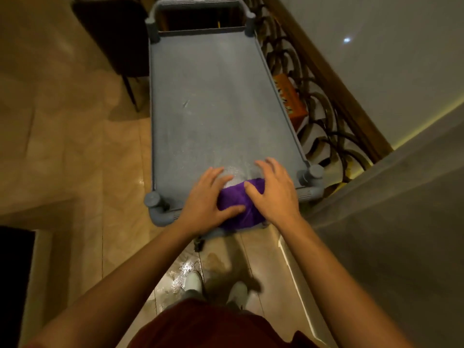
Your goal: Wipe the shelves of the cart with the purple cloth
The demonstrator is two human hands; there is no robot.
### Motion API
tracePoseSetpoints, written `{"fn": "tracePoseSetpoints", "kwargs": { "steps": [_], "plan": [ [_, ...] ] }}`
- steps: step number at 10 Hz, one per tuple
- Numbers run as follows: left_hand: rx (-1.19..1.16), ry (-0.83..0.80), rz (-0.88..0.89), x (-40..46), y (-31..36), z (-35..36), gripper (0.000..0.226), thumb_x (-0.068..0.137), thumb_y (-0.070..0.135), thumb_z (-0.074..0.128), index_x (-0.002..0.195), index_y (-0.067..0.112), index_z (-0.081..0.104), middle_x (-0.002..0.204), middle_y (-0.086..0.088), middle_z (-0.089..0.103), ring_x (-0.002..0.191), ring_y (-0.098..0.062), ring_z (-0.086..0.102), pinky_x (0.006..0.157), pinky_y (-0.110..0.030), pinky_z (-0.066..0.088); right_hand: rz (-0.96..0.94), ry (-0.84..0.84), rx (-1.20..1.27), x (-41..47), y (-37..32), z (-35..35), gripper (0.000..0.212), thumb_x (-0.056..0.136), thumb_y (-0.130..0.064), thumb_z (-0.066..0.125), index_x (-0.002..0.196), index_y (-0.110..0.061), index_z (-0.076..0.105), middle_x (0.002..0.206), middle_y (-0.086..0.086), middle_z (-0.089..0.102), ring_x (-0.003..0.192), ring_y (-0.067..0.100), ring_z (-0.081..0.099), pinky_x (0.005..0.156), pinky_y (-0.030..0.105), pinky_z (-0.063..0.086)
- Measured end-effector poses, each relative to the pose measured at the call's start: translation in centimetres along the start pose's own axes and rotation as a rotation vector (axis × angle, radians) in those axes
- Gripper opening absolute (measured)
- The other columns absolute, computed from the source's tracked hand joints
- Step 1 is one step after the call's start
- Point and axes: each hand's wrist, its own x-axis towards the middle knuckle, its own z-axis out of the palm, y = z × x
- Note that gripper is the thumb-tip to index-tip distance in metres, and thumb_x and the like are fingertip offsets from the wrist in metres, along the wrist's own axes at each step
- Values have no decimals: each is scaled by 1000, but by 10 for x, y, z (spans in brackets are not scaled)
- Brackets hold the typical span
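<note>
Both hands [204, 197] [272, 190] cover most of the purple cloth [238, 212].

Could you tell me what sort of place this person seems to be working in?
Probably a home or small restaurant interior, on a landing. The grey cart stands on glossy tiled floor, beside an ornate iron railing with a wooden handrail, and a dark chair sits to its left.

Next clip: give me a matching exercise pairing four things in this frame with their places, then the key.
Things:
1. purple cloth
2. orange box
3. dark chair
4. grey plastic cart's looped handle

Places:
A. far end of the cart
B. under both hands, at the top shelf's near edge
C. behind the railing, right of the cart
D. on the floor left of the cart

Pairs: 1-B, 2-C, 3-D, 4-A
</note>
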Motion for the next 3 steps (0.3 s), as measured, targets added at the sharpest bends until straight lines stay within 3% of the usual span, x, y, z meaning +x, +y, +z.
{"fn": "tracePoseSetpoints", "kwargs": {
  "steps": [1, 2, 3],
  "plan": [
    [86, -214, -60, 2, 1, 1, 74, 81, 64, 68, 141, 25, 49, 137, -2, 61, 121, -23, 59, 97, -42, 51, -147, -277, -127, 2, -4, 0, 43, 98, -50, 48, 130, -25, 63, 129, 4, 67, 118, 26, 61, 100, 44, 48],
    [147, -197, -30, -1, 8, 3, 68, 81, 65, 67, 134, 24, 55, 125, -2, 67, 110, -22, 63, 89, -43, 53, -126, -391, -202, 2, -5, -5, 45, 100, -53, 43, 125, -23, 66, 124, 6, 69, 113, 27, 62, 99, 45, 46],
    [30, -150, -38, 18, 11, -20, 79, 81, 66, 68, 143, 21, 50, 139, -5, 61, 125, -24, 57, 104, -41, 47, -127, -342, -170, 23, -16, -18, 57, 97, -55, 51, 143, -21, 53, 145, 7, 55, 131, 30, 53, 109, 49, 40]
  ]
}}
